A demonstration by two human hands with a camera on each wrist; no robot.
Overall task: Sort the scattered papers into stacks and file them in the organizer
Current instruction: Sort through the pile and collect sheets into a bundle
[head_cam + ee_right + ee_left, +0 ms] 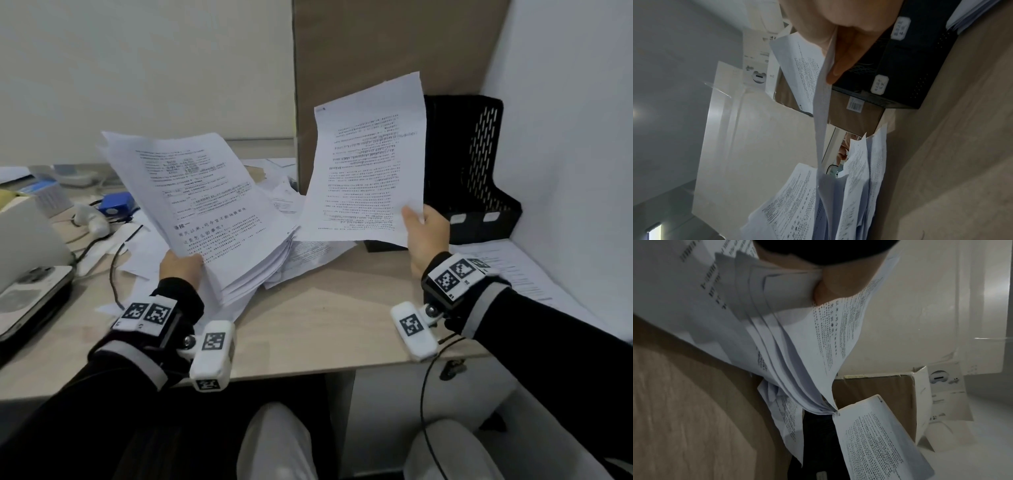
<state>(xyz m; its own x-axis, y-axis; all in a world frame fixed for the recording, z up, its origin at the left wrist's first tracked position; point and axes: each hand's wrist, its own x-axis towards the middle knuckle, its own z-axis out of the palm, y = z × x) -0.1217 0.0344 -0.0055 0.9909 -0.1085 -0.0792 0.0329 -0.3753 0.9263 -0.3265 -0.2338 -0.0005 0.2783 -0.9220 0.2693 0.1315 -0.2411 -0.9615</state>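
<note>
My left hand (181,265) grips a thick stack of printed papers (202,209) by its lower left corner and holds it tilted above the desk; the left wrist view shows the stack (789,340) fanning out below my palm. My right hand (426,229) pinches a single printed sheet (366,161) at its lower right corner and holds it upright, apart from the stack. The sheet (823,104) appears edge-on in the right wrist view. A black mesh organizer (476,171) stands at the back right, just behind the sheet. More loose papers (308,253) lie on the desk under the stack.
A beige desk (325,325) runs to a white wall on the right, where more sheets (513,267) lie. A brown panel (376,51) stands behind the organizer. At left sit a laptop (30,260), cables, a blue box (116,204) and other clutter.
</note>
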